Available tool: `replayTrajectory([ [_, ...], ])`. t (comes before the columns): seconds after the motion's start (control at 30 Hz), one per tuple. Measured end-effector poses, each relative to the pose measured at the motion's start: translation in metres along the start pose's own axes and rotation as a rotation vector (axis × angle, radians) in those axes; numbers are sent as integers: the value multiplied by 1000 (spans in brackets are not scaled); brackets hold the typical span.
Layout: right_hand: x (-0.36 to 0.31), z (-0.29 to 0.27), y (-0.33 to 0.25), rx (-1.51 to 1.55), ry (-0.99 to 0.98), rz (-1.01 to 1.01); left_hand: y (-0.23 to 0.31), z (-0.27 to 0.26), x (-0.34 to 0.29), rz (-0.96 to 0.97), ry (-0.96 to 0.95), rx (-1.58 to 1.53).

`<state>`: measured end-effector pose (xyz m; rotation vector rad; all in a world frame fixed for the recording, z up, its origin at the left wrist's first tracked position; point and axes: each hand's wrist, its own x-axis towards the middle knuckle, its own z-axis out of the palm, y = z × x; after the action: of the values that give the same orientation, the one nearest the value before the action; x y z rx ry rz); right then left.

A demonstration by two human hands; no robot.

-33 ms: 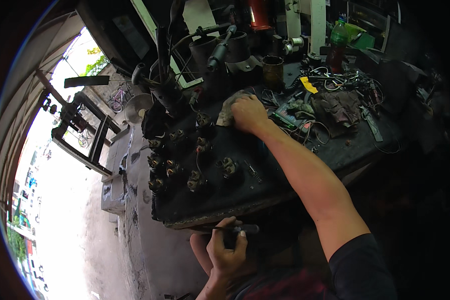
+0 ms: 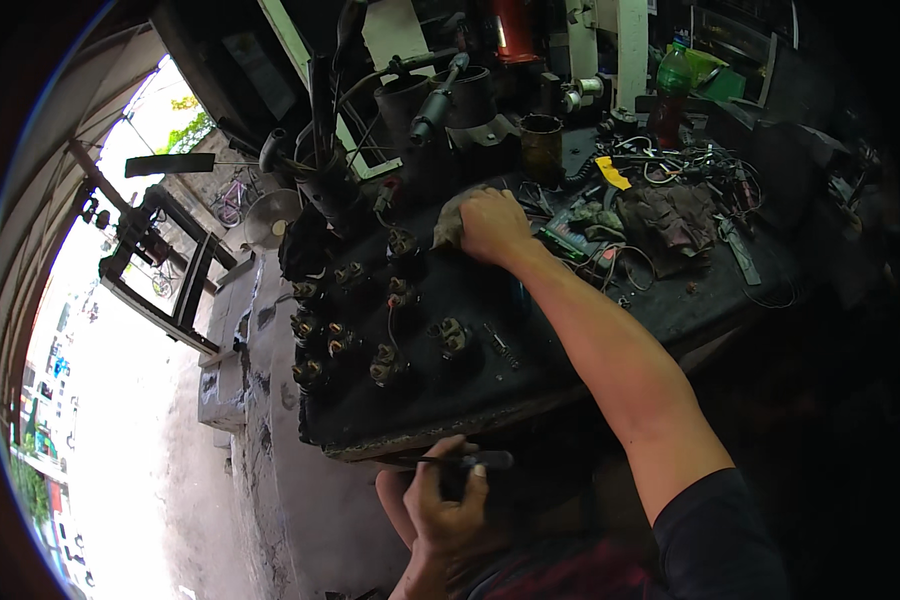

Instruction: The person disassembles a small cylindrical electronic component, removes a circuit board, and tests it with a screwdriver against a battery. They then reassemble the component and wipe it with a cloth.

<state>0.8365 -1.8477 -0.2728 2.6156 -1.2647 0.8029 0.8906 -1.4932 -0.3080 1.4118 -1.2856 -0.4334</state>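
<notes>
Left hand point(image 2: 448, 505): fingers curled round a dark slim tool point(image 2: 494, 460), held just off the near edge of the bench point(image 2: 430, 405). Right hand point(image 2: 495, 225): reached out over the bench top, clenched on a greyish rag point(image 2: 448, 222) that bunches out on its left side; contact with the surface likely, underside hidden.

Step in hand, as judged: rag handling by the right, tool kept ready in the left. Next move would call for a firm grip on the rag and clearance from the parts beside it.

Between the hands, mostly leftward: dark round parts point(image 2: 386, 366), some with wires. Right of the right hand: crumpled dark cloth point(image 2: 670, 222) and tangled wires point(image 2: 735, 165). Beyond it: a brownish can point(image 2: 542, 145).

Versus earlier frame: whole view shifted slightly left; both grips unchanged, no part visibly displaced on the bench.
</notes>
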Motion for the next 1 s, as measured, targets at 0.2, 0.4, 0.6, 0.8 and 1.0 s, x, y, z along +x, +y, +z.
replayTrajectory([
  [0.2, 27, -49, 29, 670, 330, 520, 0, -8, 11, 36, 64, 38],
  [0.4, -18, -99, 67, 1804, 331, 462, 10, 0, 13, 28, -11, 40],
  [0.6, -136, -138, 46, 679, 690, 33, 16, -15, 35, -79, 140, -381],
  [0.8, -258, -166, -6, 1570, 524, 570, 19, -31, 45, -150, 91, -626],
  [1.0, -309, -141, -60, 1466, 505, 744, 22, -38, 47, -215, 10, -863],
])
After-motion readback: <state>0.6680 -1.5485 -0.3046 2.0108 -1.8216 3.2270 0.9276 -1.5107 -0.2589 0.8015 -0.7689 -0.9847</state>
